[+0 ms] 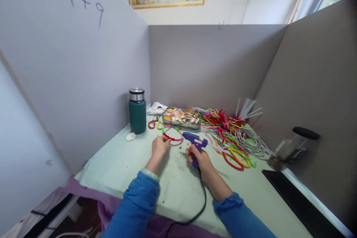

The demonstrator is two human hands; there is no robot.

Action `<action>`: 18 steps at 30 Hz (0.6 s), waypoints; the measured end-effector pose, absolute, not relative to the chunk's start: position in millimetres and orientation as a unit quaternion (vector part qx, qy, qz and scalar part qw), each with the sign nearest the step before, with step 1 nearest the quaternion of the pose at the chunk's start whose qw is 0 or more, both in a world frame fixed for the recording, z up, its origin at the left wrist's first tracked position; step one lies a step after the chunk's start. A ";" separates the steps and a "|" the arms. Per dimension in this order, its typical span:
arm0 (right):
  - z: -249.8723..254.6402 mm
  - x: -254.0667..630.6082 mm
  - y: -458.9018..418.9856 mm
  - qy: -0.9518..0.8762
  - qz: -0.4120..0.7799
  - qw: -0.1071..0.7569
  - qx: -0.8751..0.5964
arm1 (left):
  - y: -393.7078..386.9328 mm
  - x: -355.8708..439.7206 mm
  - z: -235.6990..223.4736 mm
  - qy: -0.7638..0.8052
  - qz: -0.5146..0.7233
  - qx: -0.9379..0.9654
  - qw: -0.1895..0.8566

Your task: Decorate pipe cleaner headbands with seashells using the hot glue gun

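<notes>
My right hand point(200, 159) is wrapped round the grip of a blue glue gun point(194, 139); its red light is on and its nozzle points left. My left hand point(160, 146) pinches a pink pipe-cleaner loop point(173, 137) lying on the pale green table cover point(122, 160), just in front of the nozzle. The gun's black cord point(203, 200) runs back towards me over the table edge. Both arms wear blue sleeves.
A green flask point(137, 111) stands at the back left, a small white shell point(130, 136) beside it. A metal tray of shells point(182, 116) sits behind the gun. Coloured pipe cleaners point(228, 130) pile up at right. A dark-lidded jar point(292, 147) lies at far right. Partition walls enclose three sides.
</notes>
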State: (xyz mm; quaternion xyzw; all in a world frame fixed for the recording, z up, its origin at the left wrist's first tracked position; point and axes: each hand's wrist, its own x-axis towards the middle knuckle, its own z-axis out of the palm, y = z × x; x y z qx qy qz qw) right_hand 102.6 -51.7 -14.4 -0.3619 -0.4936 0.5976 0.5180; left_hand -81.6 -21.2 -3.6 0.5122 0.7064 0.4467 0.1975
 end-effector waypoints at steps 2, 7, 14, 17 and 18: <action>-15.3 103.2 -51.2 -0.497 0.597 0.516 -0.361 | -21.3 -82.0 -2.2 0.703 0.450 0.535 0.131; -16.6 104.1 -50.1 -0.500 0.607 0.505 -0.354 | -19.8 -71.9 2.3 0.531 0.564 0.530 0.345; -15.2 104.1 -51.0 -0.511 0.601 0.501 -0.355 | -24.2 -69.6 7.8 0.405 0.627 0.446 0.494; -14.9 103.5 -51.3 -0.515 0.598 0.498 -0.359 | -24.0 -72.3 7.2 0.415 0.640 0.422 0.491; -15.0 103.4 -51.3 -0.517 0.597 0.497 -0.359 | -23.6 -72.8 6.7 0.415 0.642 0.417 0.492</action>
